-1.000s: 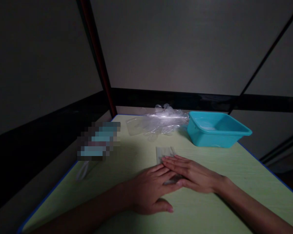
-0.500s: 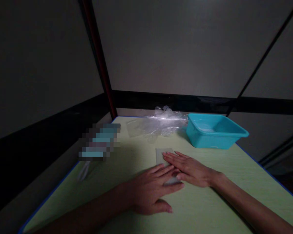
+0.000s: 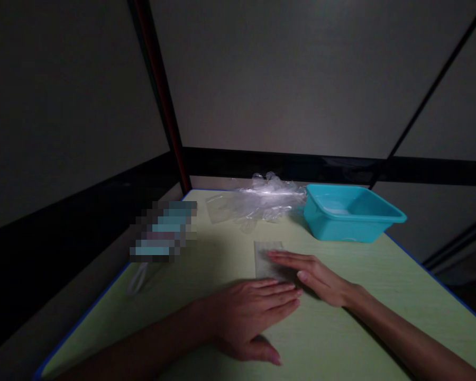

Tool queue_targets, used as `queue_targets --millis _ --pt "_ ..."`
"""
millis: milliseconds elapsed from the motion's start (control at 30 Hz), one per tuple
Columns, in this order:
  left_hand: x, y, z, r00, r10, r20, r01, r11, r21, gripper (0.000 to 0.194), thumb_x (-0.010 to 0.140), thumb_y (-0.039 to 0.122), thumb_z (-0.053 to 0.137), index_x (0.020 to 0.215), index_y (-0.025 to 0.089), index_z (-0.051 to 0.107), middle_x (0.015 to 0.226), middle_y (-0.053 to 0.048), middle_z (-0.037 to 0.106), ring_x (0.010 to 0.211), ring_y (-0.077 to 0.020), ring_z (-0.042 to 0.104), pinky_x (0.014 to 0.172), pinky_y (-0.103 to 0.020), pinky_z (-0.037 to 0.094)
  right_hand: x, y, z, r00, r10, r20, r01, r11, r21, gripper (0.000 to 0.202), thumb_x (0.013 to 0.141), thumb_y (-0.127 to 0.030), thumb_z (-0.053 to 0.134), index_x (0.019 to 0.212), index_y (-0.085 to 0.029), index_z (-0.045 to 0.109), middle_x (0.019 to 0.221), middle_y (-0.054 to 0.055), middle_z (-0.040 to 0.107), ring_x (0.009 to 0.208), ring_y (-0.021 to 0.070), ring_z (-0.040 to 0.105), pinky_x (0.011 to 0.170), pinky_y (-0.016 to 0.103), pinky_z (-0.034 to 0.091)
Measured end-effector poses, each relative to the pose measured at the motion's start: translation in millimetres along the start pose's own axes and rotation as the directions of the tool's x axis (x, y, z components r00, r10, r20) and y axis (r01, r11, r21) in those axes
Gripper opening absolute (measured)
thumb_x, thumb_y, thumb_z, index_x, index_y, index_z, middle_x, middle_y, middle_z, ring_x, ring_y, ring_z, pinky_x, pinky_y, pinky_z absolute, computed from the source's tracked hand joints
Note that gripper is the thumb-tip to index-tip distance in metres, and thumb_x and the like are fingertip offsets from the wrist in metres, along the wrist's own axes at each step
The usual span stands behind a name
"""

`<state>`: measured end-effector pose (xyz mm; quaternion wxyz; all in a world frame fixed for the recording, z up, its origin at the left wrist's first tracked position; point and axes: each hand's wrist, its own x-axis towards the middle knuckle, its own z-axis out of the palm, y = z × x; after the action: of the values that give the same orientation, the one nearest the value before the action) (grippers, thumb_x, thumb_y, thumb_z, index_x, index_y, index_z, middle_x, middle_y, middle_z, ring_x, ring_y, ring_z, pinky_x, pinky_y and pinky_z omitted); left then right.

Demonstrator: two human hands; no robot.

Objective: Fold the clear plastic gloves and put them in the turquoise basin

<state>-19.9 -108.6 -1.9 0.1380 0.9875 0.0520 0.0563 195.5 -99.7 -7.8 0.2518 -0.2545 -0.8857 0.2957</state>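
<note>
A small grey-white rectangular sheet (image 3: 264,262), thin like plastic film or cloth, lies flat on the pale green table (image 3: 218,254). Over its near end rests my left hand (image 3: 254,315), palm down, fingers stretched out and thumb apart. My right hand (image 3: 321,278) is open too, tilted on edge with its fingertips at the sheet's right side and its palm lifted a little. Between the two hands there is a small gap. The sheet's near part is hidden under my left fingers.
Crumpled clear plastic (image 3: 265,198) lies at the back of the table. A turquoise basin (image 3: 349,230) stands at the back right. On the left edge is a pixelated phone-like object (image 3: 166,230) with a white strap loop (image 3: 137,278). Walls rise behind and left.
My right hand has lifted and tilted off the left fingers, which it overlapped before. My left hand has slid slightly toward me, baring more of the sheet.
</note>
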Motion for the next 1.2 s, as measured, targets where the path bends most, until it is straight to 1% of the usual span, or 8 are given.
queue_targets --millis 100,200,300,467,567,833,1033,1200 --pt "0.5 -1.8 6.0 1.000 -0.006 -0.029 0.006 1.000 0.009 0.065 0.082 0.051 0.035 0.128 0.006 0.028 0.132 -0.016 0.036 0.122 -0.0242 0.031 0.101 -0.034 0.023 4.3 -12.1 7.0 0.992 -0.078 0.095 0.079 0.997 0.001 0.050 0.090 -0.043 0.020 0.130 -0.017 0.031 0.133 0.008 0.037 0.122 0.0182 0.031 0.102 0.041 0.023" --pt "0.8 -4.7 13.6 0.999 -0.032 -0.040 0.032 0.999 0.010 0.062 0.077 0.055 0.039 0.120 0.010 0.039 0.116 -0.014 0.051 0.109 -0.0257 0.046 0.094 -0.034 0.032 8.4 -19.2 12.4 0.979 -0.112 0.171 0.111 0.994 0.018 0.051 0.090 -0.044 0.020 0.130 -0.014 0.031 0.133 0.010 0.036 0.122 0.0167 0.030 0.102 0.038 0.025" --pt "1.0 -6.4 16.9 0.999 -0.036 -0.039 0.036 0.999 0.012 0.060 0.077 0.055 0.041 0.118 0.011 0.040 0.110 -0.013 0.055 0.102 -0.0256 0.050 0.090 -0.034 0.034 10.6 -19.7 14.6 0.972 -0.089 0.218 0.088 0.996 0.013 0.050 0.090 -0.042 0.023 0.130 -0.014 0.032 0.133 0.010 0.035 0.122 0.0156 0.031 0.101 0.036 0.027" --pt "2.7 -5.1 13.9 0.998 -0.019 -0.059 0.019 1.000 0.000 0.059 0.076 0.055 0.042 0.115 0.011 0.040 0.111 -0.013 0.054 0.102 -0.0248 0.048 0.091 -0.033 0.033 12.9 -16.9 13.2 0.964 -0.054 0.259 0.065 0.997 -0.034 0.048 0.090 -0.039 0.024 0.132 -0.016 0.028 0.135 0.009 0.033 0.122 0.0153 0.030 0.101 0.036 0.026" --pt "3.4 -4.6 13.3 0.998 -0.009 -0.070 0.008 1.000 -0.013 0.063 0.075 0.055 0.043 0.119 0.011 0.037 0.116 -0.013 0.050 0.107 -0.0249 0.045 0.094 -0.032 0.030 15.2 -14.2 11.3 0.955 -0.051 0.292 0.077 0.994 -0.080 0.048 0.090 -0.039 0.025 0.133 -0.016 0.025 0.135 0.009 0.034 0.123 0.0156 0.029 0.103 0.036 0.023" --pt "1.4 -3.7 15.3 0.998 -0.049 -0.025 0.049 0.999 -0.011 0.075 0.075 0.057 0.041 0.130 0.008 0.024 0.129 -0.015 0.039 0.114 -0.0264 0.040 0.098 -0.034 0.026 25.4 0.3 3.5 0.915 -0.058 0.400 0.137 0.975 -0.174 0.048 0.090 -0.033 0.030 0.134 -0.015 0.023 0.138 0.007 0.026 0.127 0.0137 0.018 0.105 0.033 0.017" --pt "0.2 -3.2 13.7 0.999 -0.044 -0.015 0.044 0.999 -0.014 0.076 0.076 0.055 0.041 0.131 0.006 0.024 0.130 -0.018 0.038 0.117 -0.0285 0.037 0.098 -0.037 0.026 29.6 8.8 -1.9 0.901 -0.051 0.430 0.158 0.963 -0.216 0.053 0.089 -0.034 0.032 0.136 -0.018 0.013 0.140 0.006 0.018 0.128 0.0152 0.013 0.105 0.036 0.015" --pt "0.3 -0.9 3.2 1.000 -0.019 0.019 0.020 0.997 -0.080 0.072 0.079 0.048 0.041 0.132 0.005 0.020 0.138 -0.016 0.021 0.126 -0.0266 0.021 0.103 -0.037 0.019 34.1 19.6 -3.2 0.913 -0.008 0.409 0.139 0.947 -0.291 0.052 0.090 -0.035 0.030 0.136 -0.019 0.011 0.140 0.006 0.019 0.128 0.0150 0.015 0.104 0.037 0.014"
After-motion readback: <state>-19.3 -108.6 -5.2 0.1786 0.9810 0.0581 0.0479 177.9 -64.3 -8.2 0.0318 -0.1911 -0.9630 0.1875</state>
